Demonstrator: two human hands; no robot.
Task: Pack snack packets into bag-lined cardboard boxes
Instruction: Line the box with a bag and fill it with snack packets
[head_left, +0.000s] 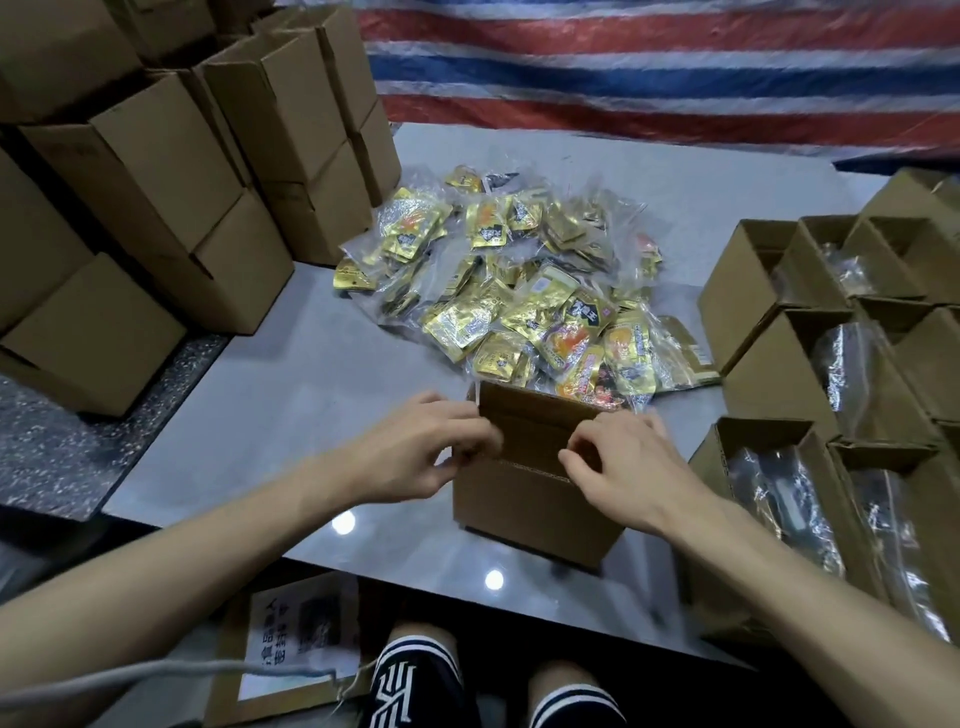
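A small brown cardboard box (530, 509) stands on the grey table near its front edge, its top flaps partly up. My left hand (415, 447) pinches the box's left top edge with curled fingers. My right hand (623, 462) grips the right top edge, fingers curled over a flap. Just behind the box lies a heap of gold snack packets (519, 291) in clear plastic bags. I cannot see what is inside the box.
Closed cardboard boxes (171, 171) are stacked at the left and back left. Open boxes lined with clear bags (831, 374) stand in rows at the right. The grey table (311, 374) shows bare surface left of the box. A striped tarp (649, 67) hangs behind.
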